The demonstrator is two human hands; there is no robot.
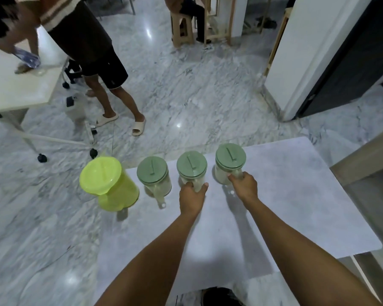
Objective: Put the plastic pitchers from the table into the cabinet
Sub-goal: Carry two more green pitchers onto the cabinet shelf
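Several plastic pitchers stand in a row along the far edge of a grey table (285, 208). At the left corner is a lime-yellow pitcher (111, 184). Beside it stands a clear pitcher with a sage-green lid (153, 174), its handle facing me. My left hand (192, 195) grips the handle of the middle green-lidded pitcher (191, 166). My right hand (243, 185) grips the handle of the rightmost green-lidded pitcher (230, 159). Both handles are hidden by my fingers.
A person in shorts and slippers (102, 62) stands at a white wheeled table (20, 85) to the far left. Marble floor lies beyond the grey table. A white panel with a dark door (332, 51) is at the right, a wooden edge (363, 160) nearer, a stool (184, 27) far back.
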